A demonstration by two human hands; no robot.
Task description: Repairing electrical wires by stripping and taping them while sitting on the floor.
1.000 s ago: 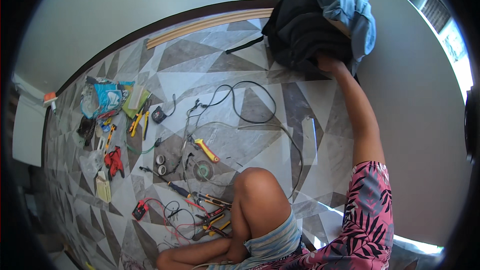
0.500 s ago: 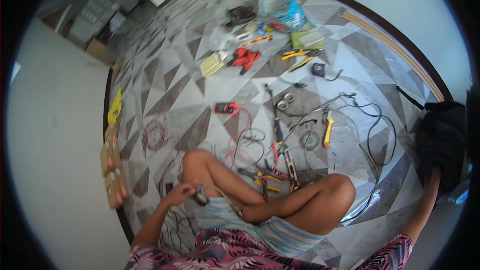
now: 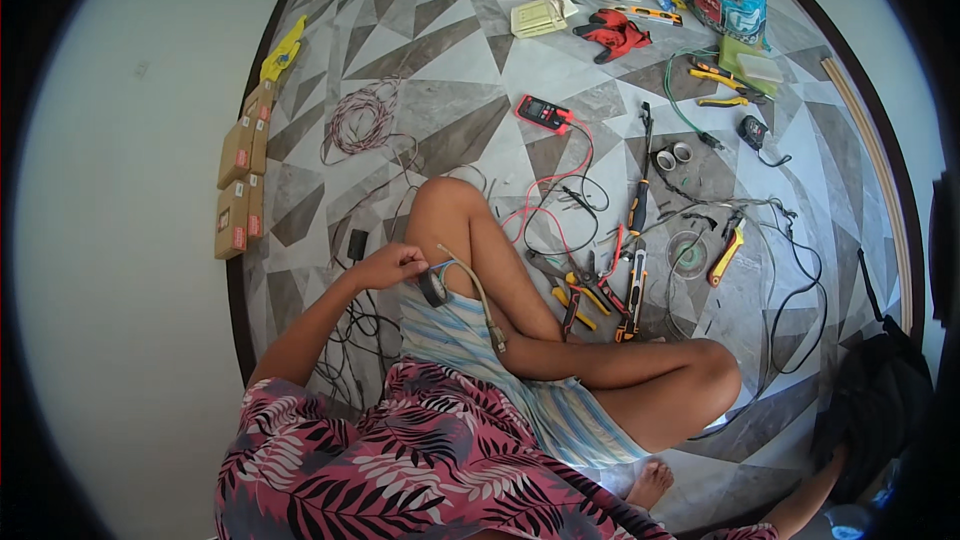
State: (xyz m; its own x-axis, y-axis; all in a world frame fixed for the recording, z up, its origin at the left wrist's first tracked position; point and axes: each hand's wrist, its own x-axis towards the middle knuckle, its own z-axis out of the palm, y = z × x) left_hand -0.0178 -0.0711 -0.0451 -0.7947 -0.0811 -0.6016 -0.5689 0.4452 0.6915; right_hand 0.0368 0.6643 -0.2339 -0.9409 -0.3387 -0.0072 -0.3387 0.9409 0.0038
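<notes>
My left hand (image 3: 392, 265) is closed in a pinch over my left thigh, on a thin blue wire at the end of a tan cable (image 3: 482, 298). The cable's other end, with a connector, lies on my striped shorts. Just under the fingertips is a black roll of tape (image 3: 432, 288); whether it hangs from the wire or rests on my leg I cannot tell. Far to the right, my right forearm (image 3: 808, 492) reaches into a black cloth bag (image 3: 872, 405), and the hand is hidden there.
Pliers (image 3: 582, 300), a utility knife (image 3: 633, 290), a screwdriver (image 3: 639, 205) and a red multimeter (image 3: 545, 113) lie before my legs. Black cable (image 3: 822, 305) loops to the right. Coiled wire (image 3: 362, 120) and brown boxes (image 3: 237, 148) are at the left. Red gloves (image 3: 615, 35) lie farther off.
The view has swung right and downward, so floor things sit farther left or higher. My left hand still pinches beside the tape roll. My right arm remains at the black bag.
</notes>
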